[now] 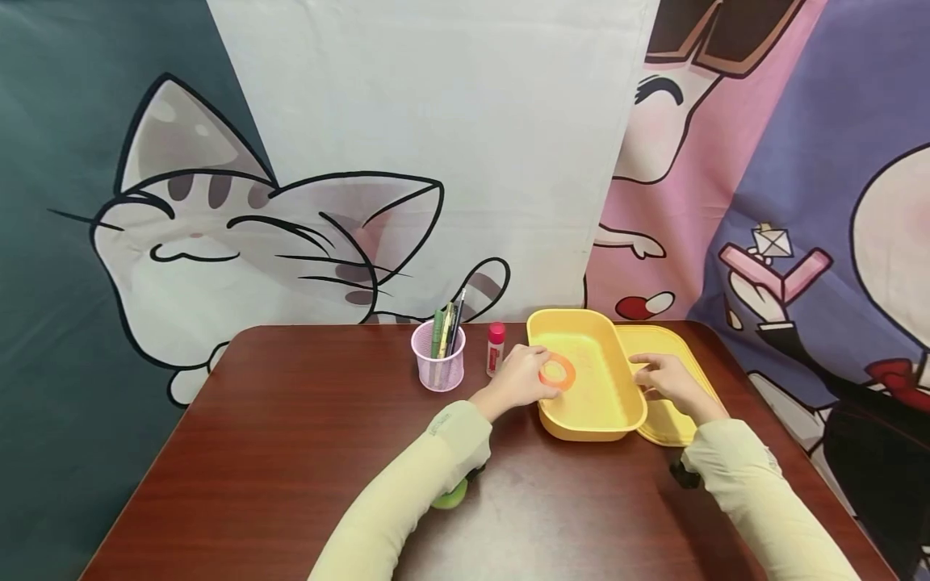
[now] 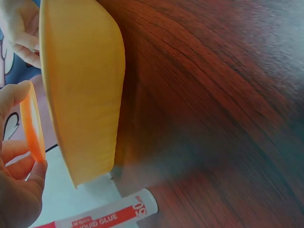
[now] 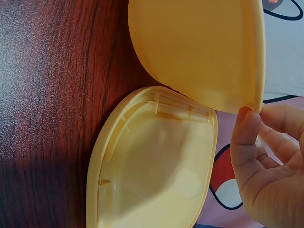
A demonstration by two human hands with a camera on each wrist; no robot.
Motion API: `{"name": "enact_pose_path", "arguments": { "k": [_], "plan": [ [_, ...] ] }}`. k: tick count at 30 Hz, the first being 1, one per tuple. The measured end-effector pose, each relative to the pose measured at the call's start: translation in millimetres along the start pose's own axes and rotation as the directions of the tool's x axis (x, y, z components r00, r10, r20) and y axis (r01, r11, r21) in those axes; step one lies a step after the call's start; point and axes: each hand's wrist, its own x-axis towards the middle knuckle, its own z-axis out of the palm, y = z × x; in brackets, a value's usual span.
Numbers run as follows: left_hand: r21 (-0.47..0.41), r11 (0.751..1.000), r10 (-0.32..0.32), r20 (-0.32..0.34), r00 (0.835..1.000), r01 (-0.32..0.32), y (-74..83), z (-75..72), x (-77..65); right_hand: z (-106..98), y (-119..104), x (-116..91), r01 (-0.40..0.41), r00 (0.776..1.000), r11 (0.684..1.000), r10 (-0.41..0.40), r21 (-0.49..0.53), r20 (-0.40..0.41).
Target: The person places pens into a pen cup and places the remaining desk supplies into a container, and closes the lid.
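A person in pale sleeves (image 1: 414, 476) works over an open yellow box (image 1: 597, 395) on a dark red-brown table (image 1: 327, 436). The left hand (image 1: 519, 378) pinches an orange ring (image 1: 570, 373) by its edge, thumb on one side and fingertips on the other, holding it over the left part of the box. The right hand (image 1: 672, 381) pinches the box's right rim, the thumb against the outer wall and fingers over the edge. A yellow lid (image 1: 664, 420) lies just right of the box, ribbed inner side up, partly covered in the head view by the box and the right hand. To the left, a red-capped glue bottle (image 1: 496, 355) stands upright between the box and a pink mesh cup (image 1: 440, 373) of pens (image 1: 445, 332). A green thing (image 1: 450, 495) shows beneath the left sleeve, too hidden to identify. Behind the table hangs a cloth (image 1: 508, 121) printed with a smiling cartoon cat (image 1: 218, 278).
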Motion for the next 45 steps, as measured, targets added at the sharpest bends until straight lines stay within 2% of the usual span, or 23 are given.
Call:
{"name": "enact_pose_path", "arguments": {
  "k": [5, 10, 16, 25, 37, 41, 45],
  "plan": [
    [-0.014, 0.999, -0.031, 0.052, 0.998, 0.032, 2.9, 5.7, 11.9, 0, 0, 1, 0.003, 1.000, 1.000, -0.003, -0.004, 0.000],
    [0.039, 0.999, -0.028, 0.079, 0.997, 0.025, 4.1, 11.7, 22.2, -1, 0, 1, 0.005, 1.000, 1.000, -0.005, -0.006, 0.000],
    [0.063, 0.997, -0.056, 0.109, 0.992, 0.050, 7.8, 17.7, 30.5, -1, -1, -1, 0.009, 1.000, 1.000, -0.009, 0.008, -0.002],
    [0.101, 0.994, -0.046, 0.130, 0.991, 0.033, 13.0, 26.4, 33.8, 0, -2, -1, 0.010, 1.000, 1.000, -0.010, 0.007, -0.004],
    [0.179, 0.983, 0.018, 0.133, 0.991, -0.042, 12.9, 32.4, 35.9, 2, -3, -1, -0.009, 1.000, 1.000, 0.009, 0.010, -0.007],
    [0.167, 0.985, 0.015, 0.151, 0.988, -0.040, 12.7, 32.6, 37.2, 2, -3, -2, -0.015, 1.000, 1.000, 0.015, 0.015, -0.007],
    [0.108, 0.993, 0.023, 0.161, 0.987, -0.041, 12.1, 31.6, 36.6, 2, -3, -2, -0.014, 1.000, 1.000, 0.014, 0.021, -0.006]
  ]
}}
